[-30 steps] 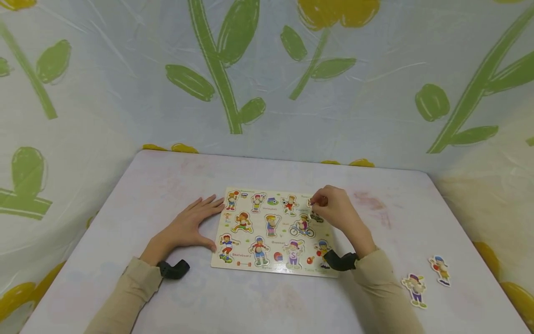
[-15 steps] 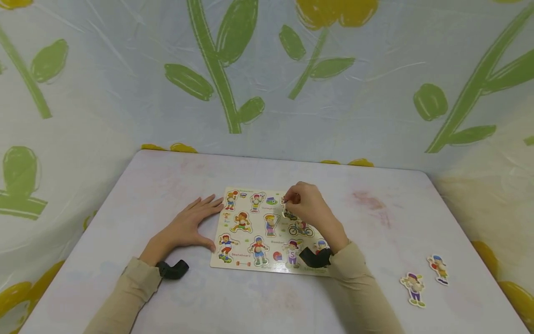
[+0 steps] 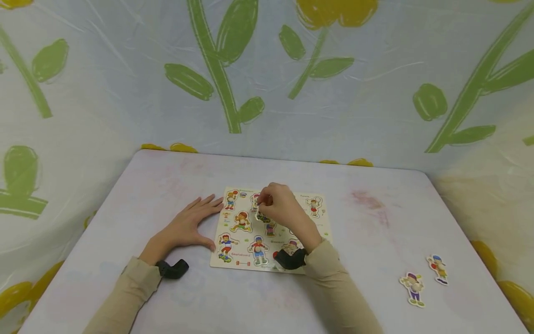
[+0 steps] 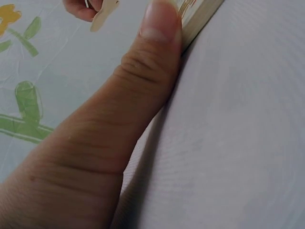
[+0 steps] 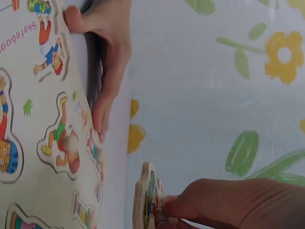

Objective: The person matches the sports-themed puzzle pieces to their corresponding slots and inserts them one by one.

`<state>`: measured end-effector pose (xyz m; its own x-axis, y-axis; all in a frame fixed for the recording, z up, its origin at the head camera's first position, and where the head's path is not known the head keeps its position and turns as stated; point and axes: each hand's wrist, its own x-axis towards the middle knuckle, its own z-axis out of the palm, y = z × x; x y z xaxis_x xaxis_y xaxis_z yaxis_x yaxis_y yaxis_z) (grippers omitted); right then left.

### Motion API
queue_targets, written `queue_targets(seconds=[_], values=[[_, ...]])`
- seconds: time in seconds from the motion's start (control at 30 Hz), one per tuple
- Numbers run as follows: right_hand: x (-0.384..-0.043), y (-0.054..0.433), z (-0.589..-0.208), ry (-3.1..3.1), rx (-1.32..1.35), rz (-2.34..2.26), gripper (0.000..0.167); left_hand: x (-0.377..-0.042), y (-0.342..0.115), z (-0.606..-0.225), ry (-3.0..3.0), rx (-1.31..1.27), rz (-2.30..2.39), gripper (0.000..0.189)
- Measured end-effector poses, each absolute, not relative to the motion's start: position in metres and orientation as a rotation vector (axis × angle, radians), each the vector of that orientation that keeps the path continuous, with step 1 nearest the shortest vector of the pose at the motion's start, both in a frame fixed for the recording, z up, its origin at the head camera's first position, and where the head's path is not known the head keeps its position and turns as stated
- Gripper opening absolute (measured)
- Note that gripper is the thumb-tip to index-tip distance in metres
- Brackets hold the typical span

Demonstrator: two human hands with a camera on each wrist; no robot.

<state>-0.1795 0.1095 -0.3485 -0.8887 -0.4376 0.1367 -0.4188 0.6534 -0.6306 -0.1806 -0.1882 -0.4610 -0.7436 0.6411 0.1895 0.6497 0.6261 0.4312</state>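
Observation:
My left hand [image 3: 189, 225] lies flat on the table, fingers spread, its fingertips and thumb touching the left edge of a wooden puzzle board [image 3: 254, 230]. In the left wrist view the thumb [image 4: 147, 62] presses against the board's side [image 4: 202, 24]. Over the board's upper middle, my right hand [image 3: 285, 208] pinches a wooden puzzle piece [image 3: 262, 216] by its knob. That piece stands on edge in the right wrist view, raised off the board, its thick side [image 5: 139, 200] toward the camera; most of its picture is turned away. The right hand covers several printed figures.
Two loose puzzle pieces lie on the table at the right: a baseball player [image 3: 413, 289] and a table tennis player [image 3: 437, 269]. A flower-patterned sheet [image 3: 267, 69] hangs behind and around the table [image 3: 187, 297]. A black camera mount [image 3: 292, 259] sticks out below the right wrist.
My right hand has carried the puzzle piece leftward across the board, uncovering the tennis figure at its upper right. The left hand stays put.

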Motion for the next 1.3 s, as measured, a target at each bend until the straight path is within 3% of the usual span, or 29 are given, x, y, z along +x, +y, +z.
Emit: queue_targets(seconds=[0.6, 1.3], values=[[-0.165, 0.056, -0.367, 2.726, -0.911, -0.973, 0.010, -0.182, -0.188, -0.462, -2.816, -1.124, -0.770, 0.118], [-0.150, 0.035, -0.386, 2.632, -0.907, -0.755, 0.012, -0.180, -0.189, -0.459, -2.785, -1.134, -0.802, 0.117]])
